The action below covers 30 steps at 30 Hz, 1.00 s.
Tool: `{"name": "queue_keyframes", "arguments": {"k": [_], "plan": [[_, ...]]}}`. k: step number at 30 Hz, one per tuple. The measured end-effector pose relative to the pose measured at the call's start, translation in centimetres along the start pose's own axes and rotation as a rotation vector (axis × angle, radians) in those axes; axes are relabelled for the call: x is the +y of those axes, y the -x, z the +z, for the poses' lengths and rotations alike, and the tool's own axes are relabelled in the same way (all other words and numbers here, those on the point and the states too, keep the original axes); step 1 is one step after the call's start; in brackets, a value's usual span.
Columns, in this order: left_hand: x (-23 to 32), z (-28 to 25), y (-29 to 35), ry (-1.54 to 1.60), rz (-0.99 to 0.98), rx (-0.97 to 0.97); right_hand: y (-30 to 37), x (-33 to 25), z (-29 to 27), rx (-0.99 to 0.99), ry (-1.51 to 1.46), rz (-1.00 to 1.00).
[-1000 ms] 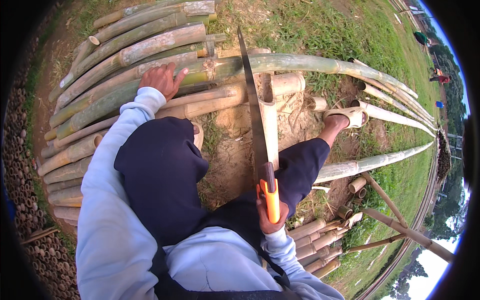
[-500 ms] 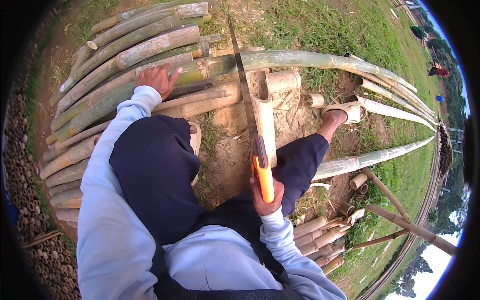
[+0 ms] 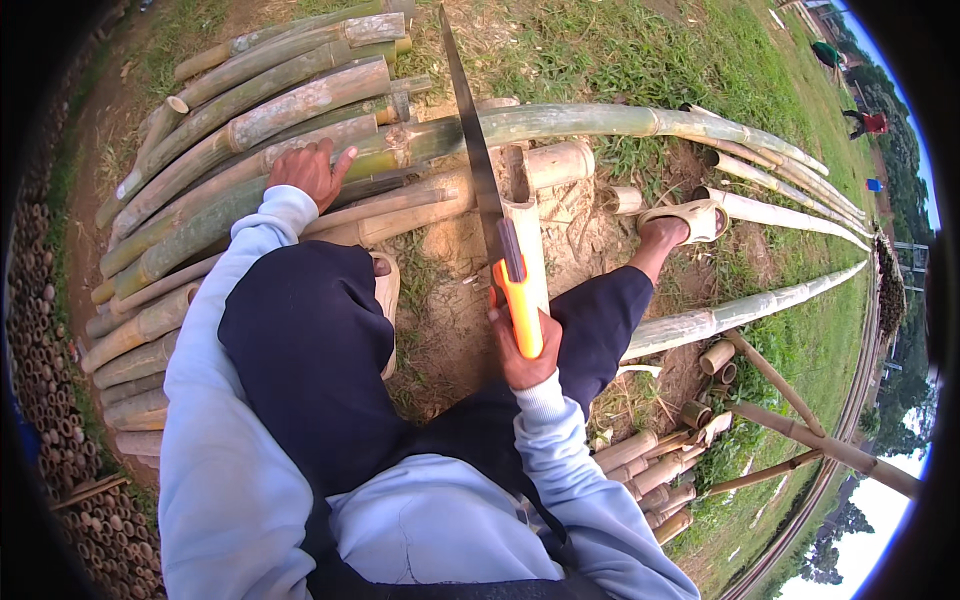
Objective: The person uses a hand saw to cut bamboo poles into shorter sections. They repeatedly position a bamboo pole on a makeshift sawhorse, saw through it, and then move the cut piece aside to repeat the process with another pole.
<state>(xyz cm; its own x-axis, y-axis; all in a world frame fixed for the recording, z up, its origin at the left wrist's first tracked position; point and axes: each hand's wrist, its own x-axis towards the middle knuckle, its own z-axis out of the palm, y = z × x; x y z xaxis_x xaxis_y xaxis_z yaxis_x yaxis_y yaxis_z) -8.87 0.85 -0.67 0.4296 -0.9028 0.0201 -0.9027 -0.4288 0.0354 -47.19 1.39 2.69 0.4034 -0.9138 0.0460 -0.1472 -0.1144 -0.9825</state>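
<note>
Fingers point(image 3: 549, 338) wrapped round saw handle point(image 3: 518, 312), right hand point(image 3: 530, 367); left hand point(image 3: 306, 175) atop bamboo point(image 3: 432, 138), thumb point(image 3: 343, 163) splayed.

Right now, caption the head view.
Right hand holds an orange-handled saw across a bamboo pole; left hand rests on bamboo.

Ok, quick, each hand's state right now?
Left hand: resting on the bamboo, thumb out; finger grip can't be told.
Right hand: closed, holding the saw by its handle.

You have bright, even daylight, with the sky point(image 3: 882, 505) burning out to white at the lower right. Your orange saw handle point(image 3: 519, 308) looks overexposed, while the fisheye bends the bamboo pole point(image 3: 580, 121) and blackens the corners.
</note>
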Motion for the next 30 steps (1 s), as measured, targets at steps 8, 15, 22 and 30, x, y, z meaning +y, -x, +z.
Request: {"name": "queue_keyframes", "arguments": {"k": [8, 15, 22, 30], "plan": [[1.0, -1.4, 0.1, 0.0, -0.033, -0.039, 1.9, -1.5, -2.6, -0.048, 0.117, 0.17], [-1.1, 1.0, -0.7, -0.02, -0.019, 0.03, -1.7, -0.8, -2.2, -0.093, 0.119, 0.034], [-0.8, 1.3, -1.1, -0.048, 0.029, 0.058, -0.1, -0.6, -0.5, -0.056, 0.147, -0.029], [0.6, -1.8, -0.4, -0.015, -0.08, -0.053, 8.8, -3.8, -4.4, -0.06, 0.236, 0.073]]}}
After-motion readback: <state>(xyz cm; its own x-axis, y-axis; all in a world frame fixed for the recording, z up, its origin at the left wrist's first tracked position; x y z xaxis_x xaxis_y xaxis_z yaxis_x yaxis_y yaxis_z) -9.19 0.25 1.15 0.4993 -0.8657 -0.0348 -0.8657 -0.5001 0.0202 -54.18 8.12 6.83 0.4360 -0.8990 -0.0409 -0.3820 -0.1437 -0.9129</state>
